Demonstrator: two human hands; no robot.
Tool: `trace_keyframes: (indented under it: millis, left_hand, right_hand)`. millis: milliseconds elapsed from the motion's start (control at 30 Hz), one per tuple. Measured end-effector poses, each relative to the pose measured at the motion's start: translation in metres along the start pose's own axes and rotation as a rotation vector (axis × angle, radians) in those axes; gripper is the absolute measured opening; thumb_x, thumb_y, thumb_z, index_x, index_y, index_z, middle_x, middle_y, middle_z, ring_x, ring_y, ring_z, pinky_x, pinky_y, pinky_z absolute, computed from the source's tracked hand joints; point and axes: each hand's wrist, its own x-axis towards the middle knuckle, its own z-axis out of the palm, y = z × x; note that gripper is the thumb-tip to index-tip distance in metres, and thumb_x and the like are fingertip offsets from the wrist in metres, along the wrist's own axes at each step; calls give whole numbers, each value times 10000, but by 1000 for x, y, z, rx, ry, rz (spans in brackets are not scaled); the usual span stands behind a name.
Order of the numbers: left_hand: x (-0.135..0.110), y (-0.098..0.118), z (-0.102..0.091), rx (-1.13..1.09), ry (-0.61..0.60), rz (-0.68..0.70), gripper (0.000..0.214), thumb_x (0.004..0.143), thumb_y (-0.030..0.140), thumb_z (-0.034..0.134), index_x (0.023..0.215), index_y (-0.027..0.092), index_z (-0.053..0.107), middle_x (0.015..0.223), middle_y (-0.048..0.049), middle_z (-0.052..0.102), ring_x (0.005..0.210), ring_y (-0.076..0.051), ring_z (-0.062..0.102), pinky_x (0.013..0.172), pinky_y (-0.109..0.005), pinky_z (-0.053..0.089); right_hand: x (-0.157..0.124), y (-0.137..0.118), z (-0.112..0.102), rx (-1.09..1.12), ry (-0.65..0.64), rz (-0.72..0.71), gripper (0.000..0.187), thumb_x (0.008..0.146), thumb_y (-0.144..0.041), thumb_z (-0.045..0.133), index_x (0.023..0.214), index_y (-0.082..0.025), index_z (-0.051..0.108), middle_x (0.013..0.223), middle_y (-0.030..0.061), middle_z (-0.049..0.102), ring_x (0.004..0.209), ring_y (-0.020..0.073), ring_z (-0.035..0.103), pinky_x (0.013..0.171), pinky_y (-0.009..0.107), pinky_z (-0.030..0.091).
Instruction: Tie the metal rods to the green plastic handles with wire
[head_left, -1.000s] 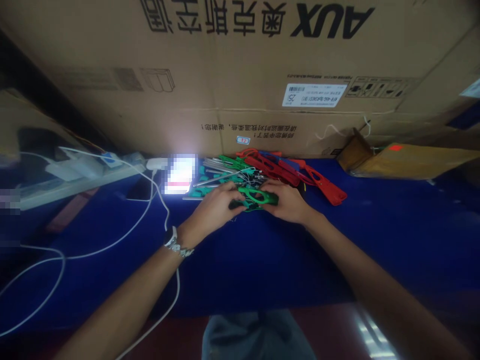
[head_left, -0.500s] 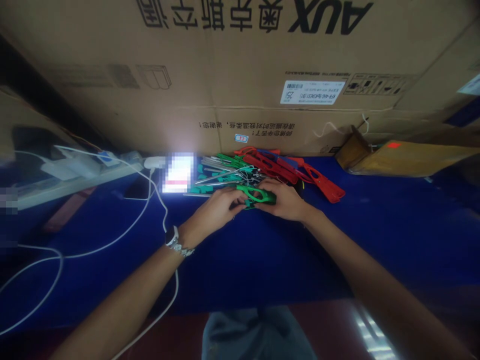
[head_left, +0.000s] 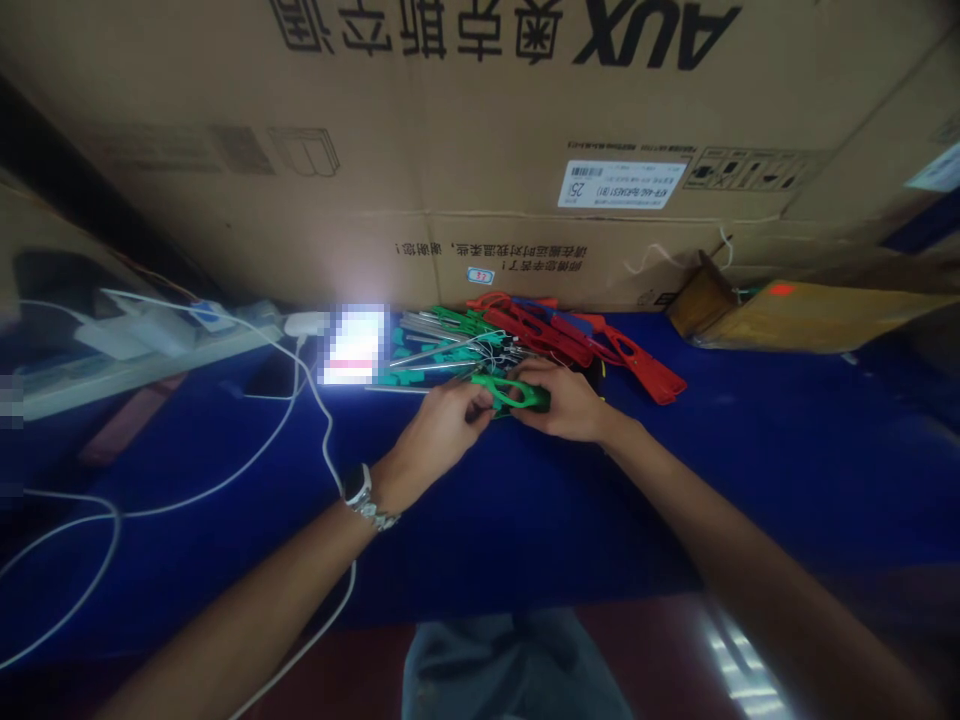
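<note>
Between my two hands is a green plastic piece with an oval opening (head_left: 517,390). My right hand (head_left: 566,398) is closed around its right end, fingers over the far side. At the left end, my left hand (head_left: 448,412) pinches the piece near a small teal part (head_left: 498,402); its fingertips are partly hidden. Just behind the hands lies a pile of thin metal rods with teal ends (head_left: 431,355). Thin white wires (head_left: 491,345) tangle at the right of that pile. Red plastic pieces of a similar openwork shape (head_left: 637,365) lie beyond my right hand.
A large cardboard box (head_left: 480,150) stands along the back of the blue table surface (head_left: 750,440). At left are a bright phone-like screen (head_left: 355,345), a power strip with chargers (head_left: 161,345) and a looping white cable (head_left: 225,490). A yellow-brown envelope (head_left: 810,315) lies at the right.
My left wrist has turned and shifted slightly right and down. Both hands stay on the green piece, which has barely moved.
</note>
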Motion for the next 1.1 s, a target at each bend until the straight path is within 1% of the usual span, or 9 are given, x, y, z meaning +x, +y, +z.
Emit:
trace_keyframes:
  millis: [233, 433, 533, 633, 733, 800, 900, 1000, 1100]
  left_hand:
    - [3, 3, -6, 26, -7, 48, 137, 889, 161, 613, 850, 221, 730, 832, -21, 733, 716, -173, 665, 688, -326, 548]
    - [5, 1, -7, -30, -11, 26, 156, 863, 106, 625, 842, 211, 738, 796, -10, 742, 679, -163, 669, 684, -310, 541]
    - [6, 0, -12, -35, -52, 48, 148, 884, 128, 607, 848, 206, 727, 736, 9, 716, 613, -137, 632, 644, -280, 516]
    - [8, -2, -22, -32, -86, 62, 123, 899, 153, 605, 888, 207, 714, 686, 29, 679, 559, -118, 584, 588, -254, 480]
    - [12, -7, -35, 0, -65, 113, 89, 884, 136, 635, 885, 201, 695, 780, 9, 701, 663, -133, 618, 644, -262, 497]
    - [14, -11, -41, 69, -38, 185, 57, 875, 159, 673, 905, 203, 694, 895, -23, 710, 819, -170, 649, 751, -307, 523]
    - [16, -17, -44, 161, -64, 259, 112, 863, 231, 727, 970, 218, 698, 1024, -49, 705, 996, -225, 644, 894, -396, 510]
    - [20, -20, -43, 189, -144, 305, 114, 884, 250, 712, 994, 231, 689, 1110, -43, 711, 1074, -235, 637, 966, -425, 480]
    - [24, -22, -39, 190, -192, 313, 147, 885, 231, 709, 1029, 235, 683, 1081, -37, 731, 1046, -232, 654, 956, -415, 480]
  right_hand:
    - [-1, 2, 0, 15, -1, -11, 58, 783, -254, 689, 829, -217, 689, 1140, 63, 687, 1073, 249, 652, 922, 403, 501]
    - [-1, 0, 0, 20, -2, -10, 113, 724, -185, 680, 834, -213, 684, 1133, 56, 681, 1092, 263, 641, 937, 412, 490]
    - [-1, 0, -3, 93, 28, -5, 152, 777, -212, 666, 928, -207, 690, 1141, 69, 665, 1090, 260, 636, 946, 415, 483]
    - [-2, -1, -7, 181, 110, 25, 225, 828, -316, 684, 1019, -196, 679, 1119, 82, 651, 1028, 246, 644, 924, 397, 489]
    - [-3, -2, -11, 237, 169, 38, 286, 832, -384, 703, 1034, -186, 661, 1078, 82, 651, 990, 237, 643, 897, 373, 492]
    - [-4, -1, -11, 248, 182, 48, 298, 836, -399, 698, 1044, -189, 652, 1045, 72, 656, 953, 227, 643, 871, 364, 493]
    - [-6, 0, -10, 230, 193, 67, 273, 837, -389, 683, 1020, -190, 650, 992, 61, 658, 909, 219, 638, 836, 356, 489]
    - [-7, 1, -8, 145, 172, 107, 208, 802, -319, 673, 967, -192, 664, 968, 52, 653, 847, 211, 625, 776, 344, 481]
    - [-10, 0, -9, 44, 150, 144, 210, 741, -216, 632, 945, -206, 681, 958, 45, 659, 823, 213, 619, 739, 338, 471]
